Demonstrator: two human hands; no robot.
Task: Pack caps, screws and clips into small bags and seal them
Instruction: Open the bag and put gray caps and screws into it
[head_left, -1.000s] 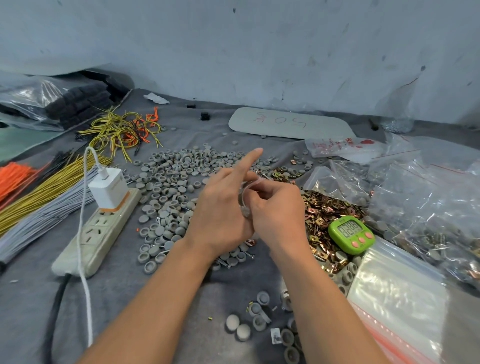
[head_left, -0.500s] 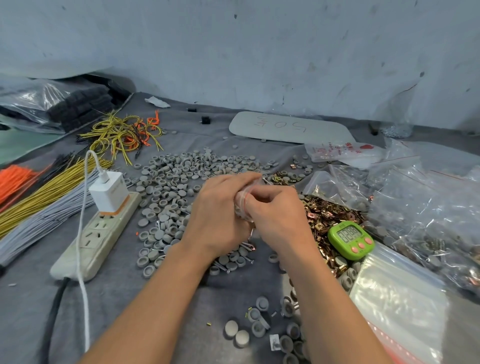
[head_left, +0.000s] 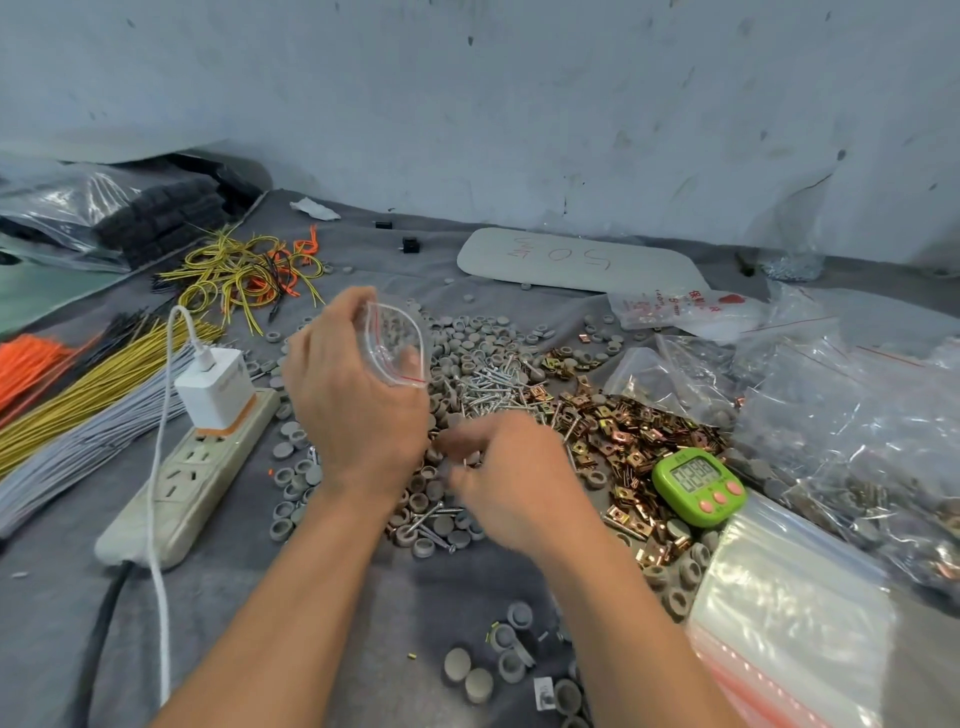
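My left hand (head_left: 353, 405) holds a small clear zip bag (head_left: 397, 345) with a red seal line, raised above the table with its mouth spread open. My right hand (head_left: 514, 483) is lower and to the right, blurred, its fingers curled down among the grey caps (head_left: 467, 338) and silver screws (head_left: 488, 389). Whether it holds anything cannot be told. Copper-coloured clips (head_left: 623, 431) lie in a heap just right of the screws. Several more caps lie near the front edge.
A green timer (head_left: 698, 486) sits right of my right hand. A stack of empty zip bags (head_left: 789, 623) and filled bags (head_left: 857, 415) cover the right side. On the left lie a power strip (head_left: 192, 478) with a white charger (head_left: 215, 387) and wire bundles (head_left: 78, 395).
Both hands were together at the bag. Now my left hand has lifted the bag with its mouth open, and my right hand has dropped to the caps and screws.
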